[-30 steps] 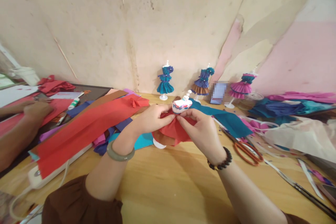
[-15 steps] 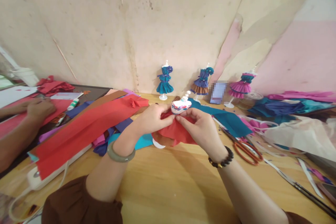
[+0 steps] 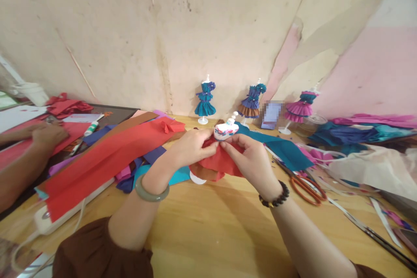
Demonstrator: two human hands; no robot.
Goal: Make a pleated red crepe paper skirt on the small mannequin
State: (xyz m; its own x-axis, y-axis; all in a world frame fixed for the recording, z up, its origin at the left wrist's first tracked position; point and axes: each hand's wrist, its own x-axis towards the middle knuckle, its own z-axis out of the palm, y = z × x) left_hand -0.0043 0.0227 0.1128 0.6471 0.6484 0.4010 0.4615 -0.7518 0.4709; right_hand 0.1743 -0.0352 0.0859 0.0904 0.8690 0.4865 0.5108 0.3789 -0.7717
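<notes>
My left hand [image 3: 190,147] and my right hand [image 3: 252,160] meet at the middle of the wooden table [image 3: 208,226]. Both pinch a pleated red paper skirt [image 3: 217,163] gathered round the waist of a small white mannequin [image 3: 225,130] streaked with pink and blue. A brown layer shows under the red one, and the mannequin's white base [image 3: 196,179] peeks out below. A green bangle circles my left wrist, a dark bead bracelet my right.
Long red, brown, purple and teal paper strips [image 3: 107,158] lie to the left. Orange-handled scissors [image 3: 306,189] lie to the right. Three dressed mannequins [image 3: 205,100] stand by the wall. Another person's hand [image 3: 45,134] rests on red paper at far left.
My fingers have shifted slightly along the red skirt's waist. The other person's hand has barely moved.
</notes>
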